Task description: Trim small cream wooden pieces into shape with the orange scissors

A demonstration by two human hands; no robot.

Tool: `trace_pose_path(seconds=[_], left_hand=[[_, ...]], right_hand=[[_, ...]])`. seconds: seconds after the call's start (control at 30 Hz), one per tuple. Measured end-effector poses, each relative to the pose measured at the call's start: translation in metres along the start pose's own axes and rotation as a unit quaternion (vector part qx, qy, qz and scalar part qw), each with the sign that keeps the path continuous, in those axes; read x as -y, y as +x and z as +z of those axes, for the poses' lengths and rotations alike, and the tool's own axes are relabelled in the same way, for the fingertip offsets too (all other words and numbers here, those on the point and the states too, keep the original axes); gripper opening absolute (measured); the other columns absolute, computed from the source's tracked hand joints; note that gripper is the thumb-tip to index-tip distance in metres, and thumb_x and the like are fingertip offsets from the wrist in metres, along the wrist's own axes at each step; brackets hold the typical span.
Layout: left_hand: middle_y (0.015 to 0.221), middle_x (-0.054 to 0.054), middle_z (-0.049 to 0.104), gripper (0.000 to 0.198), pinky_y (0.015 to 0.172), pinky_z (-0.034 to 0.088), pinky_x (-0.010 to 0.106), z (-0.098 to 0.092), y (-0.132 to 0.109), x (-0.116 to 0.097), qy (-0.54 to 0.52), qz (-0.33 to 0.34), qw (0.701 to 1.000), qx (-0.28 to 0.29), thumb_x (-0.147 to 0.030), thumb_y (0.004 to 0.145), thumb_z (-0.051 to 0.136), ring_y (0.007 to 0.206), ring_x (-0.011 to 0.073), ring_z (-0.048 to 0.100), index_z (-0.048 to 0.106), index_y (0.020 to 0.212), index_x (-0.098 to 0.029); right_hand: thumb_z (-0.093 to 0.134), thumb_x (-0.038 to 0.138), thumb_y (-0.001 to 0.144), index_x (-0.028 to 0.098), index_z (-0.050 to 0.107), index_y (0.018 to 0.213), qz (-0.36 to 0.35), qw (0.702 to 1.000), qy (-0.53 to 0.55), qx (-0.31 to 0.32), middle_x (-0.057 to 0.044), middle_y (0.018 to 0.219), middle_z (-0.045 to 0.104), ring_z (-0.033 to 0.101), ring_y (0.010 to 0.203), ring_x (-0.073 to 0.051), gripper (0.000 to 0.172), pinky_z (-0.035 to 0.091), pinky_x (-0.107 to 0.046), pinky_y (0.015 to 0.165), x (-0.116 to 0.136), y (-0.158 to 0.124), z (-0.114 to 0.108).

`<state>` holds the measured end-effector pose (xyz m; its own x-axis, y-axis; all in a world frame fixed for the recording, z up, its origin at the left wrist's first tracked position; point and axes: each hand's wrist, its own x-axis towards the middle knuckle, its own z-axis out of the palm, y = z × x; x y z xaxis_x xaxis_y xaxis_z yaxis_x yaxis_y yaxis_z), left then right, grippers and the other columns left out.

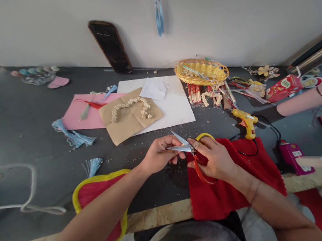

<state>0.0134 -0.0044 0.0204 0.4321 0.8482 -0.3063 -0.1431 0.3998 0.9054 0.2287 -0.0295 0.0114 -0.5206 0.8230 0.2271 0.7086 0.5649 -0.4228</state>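
Note:
My right hand grips a pair of scissors by its yellow and red handles. The blades are parted and point left, toward the fingers of my left hand. Thumb and fingers of that hand are pinched around something small and pale between the blades, too small to name. A red cloth lies under my right hand and hangs over the table edge. Beyond my hands, a curved string of small cream pieces rests on brown paper.
A yellow glue gun with a black cord lies at the right. Behind stand a wicker basket and a leaning phone. Blue tassels and a yellow-edged red piece are at the left. A juice carton stands far right.

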Motion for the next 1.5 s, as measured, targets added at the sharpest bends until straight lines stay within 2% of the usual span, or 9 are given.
trace_pose_path(seconds=[0.17,0.33,0.5,0.7,0.87,1.03,1.27,1.5], left_hand=[[0.063,0.002,0.069,0.036,0.044,0.043,0.019,0.0024,-0.0006,0.0007,0.016,0.019,1.000,-0.016,-0.041,0.068,0.079,0.044,0.0070,0.054,0.057,0.077,-0.014],[0.066,0.004,0.071,0.032,0.046,0.045,0.019,0.0019,-0.0006,0.0014,0.033,0.039,0.998,-0.034,-0.038,0.068,0.079,0.045,0.0073,0.055,0.060,0.076,-0.013],[0.065,0.004,0.071,0.026,0.046,0.044,0.019,0.0005,-0.0002,0.0021,0.014,0.009,1.000,-0.013,-0.030,0.066,0.079,0.045,0.0086,0.057,0.061,0.074,-0.013],[0.062,0.003,0.071,0.023,0.043,0.041,0.019,0.0000,-0.0011,0.0005,0.016,-0.004,1.000,-0.012,-0.026,0.065,0.077,0.043,0.0080,0.056,0.060,0.074,-0.013],[0.063,0.004,0.071,0.023,0.042,0.041,0.018,-0.0011,-0.0013,0.0008,0.025,0.001,1.000,0.002,-0.029,0.067,0.076,0.043,0.0083,0.056,0.060,0.076,-0.013],[0.061,0.004,0.071,0.027,0.042,0.041,0.019,-0.0018,-0.0005,0.0015,-0.006,-0.002,1.000,0.005,-0.029,0.065,0.079,0.041,0.0084,0.055,0.060,0.075,-0.013],[0.059,0.005,0.070,0.036,0.038,0.040,0.019,-0.0014,0.0006,0.0001,-0.032,-0.023,0.998,0.043,-0.043,0.067,0.079,0.037,0.0077,0.052,0.061,0.071,-0.013],[0.059,0.005,0.070,0.033,0.037,0.039,0.018,-0.0032,0.0015,0.0034,-0.039,-0.030,0.997,0.052,-0.038,0.066,0.081,0.037,0.0064,0.051,0.061,0.072,-0.012]], right_hand=[[0.063,0.047,0.085,0.019,0.048,0.139,0.014,1.000,0.022,-0.006,-0.012,0.108,0.062,0.060,0.103,-0.027,0.063,0.056,-0.041,0.087,0.0009,0.0007,-0.0009],[0.064,0.048,0.083,0.020,0.050,0.137,0.023,0.999,0.023,-0.013,-0.012,0.108,0.061,0.060,0.100,-0.026,0.063,0.056,-0.040,0.085,0.0015,0.0031,-0.0003],[0.068,0.049,0.079,0.020,0.051,0.136,0.012,1.000,0.025,0.003,-0.011,0.105,0.059,0.056,0.101,-0.028,0.066,0.054,-0.044,0.087,0.0008,0.0043,-0.0003],[0.066,0.049,0.082,0.020,0.050,0.137,0.007,1.000,0.027,0.010,-0.011,0.103,0.059,0.057,0.098,-0.027,0.064,0.054,-0.043,0.087,0.0002,0.0023,0.0002],[0.063,0.051,0.084,0.020,0.052,0.136,0.008,1.000,-0.006,0.012,-0.012,0.102,0.060,0.058,0.097,-0.027,0.062,0.056,-0.042,0.083,0.0022,-0.0003,-0.0012],[0.064,0.050,0.083,0.020,0.050,0.138,0.006,1.000,0.007,0.009,-0.011,0.102,0.059,0.057,0.099,-0.028,0.064,0.055,-0.042,0.085,0.0016,0.0016,-0.0016],[0.067,0.050,0.080,0.020,0.051,0.137,-0.015,0.999,0.030,0.021,-0.011,0.104,0.057,0.054,0.100,-0.028,0.067,0.052,-0.045,0.090,-0.0010,0.0046,-0.0026],[0.066,0.046,0.082,0.018,0.051,0.136,-0.007,1.000,0.021,0.021,-0.011,0.101,0.058,0.056,0.096,-0.027,0.063,0.054,-0.043,0.085,0.0016,0.0012,-0.0028]])
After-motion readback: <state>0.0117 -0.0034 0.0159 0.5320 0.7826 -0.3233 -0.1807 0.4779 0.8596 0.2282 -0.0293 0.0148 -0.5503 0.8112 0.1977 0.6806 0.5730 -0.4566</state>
